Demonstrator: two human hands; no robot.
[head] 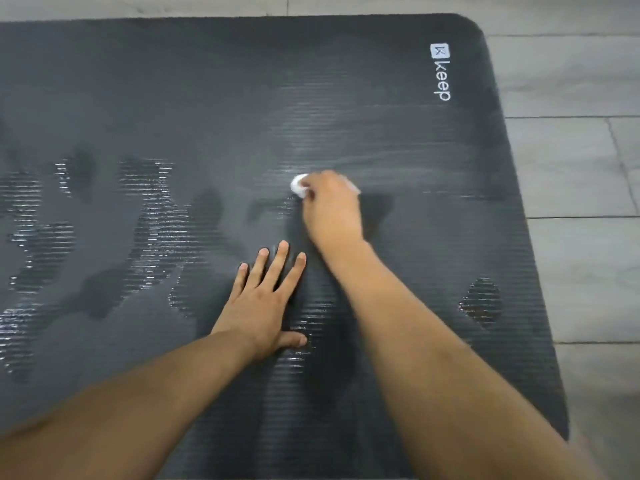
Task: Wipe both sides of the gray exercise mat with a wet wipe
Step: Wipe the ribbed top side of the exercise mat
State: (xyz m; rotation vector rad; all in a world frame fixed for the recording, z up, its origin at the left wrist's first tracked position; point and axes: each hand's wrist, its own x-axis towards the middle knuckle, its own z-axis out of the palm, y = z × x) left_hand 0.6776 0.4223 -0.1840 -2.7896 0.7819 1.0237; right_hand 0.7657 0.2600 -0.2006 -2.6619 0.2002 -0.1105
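The dark gray ribbed exercise mat (173, 81) lies flat on the floor and fills most of the view, with a white "keep" logo near its far right corner. My right hand (330, 206) grips a bunched white wet wipe (298, 185) and presses it on the mat's middle. My left hand (263, 299) lies flat on the mat with fingers spread, just in front of the right hand. Shiny wet streaks and patches cover the mat's left and centre.
Gray floor tiles (571, 168) border the mat on the right and along the far edge. The mat's right edge and rounded far right corner are in view; its left part runs out of frame.
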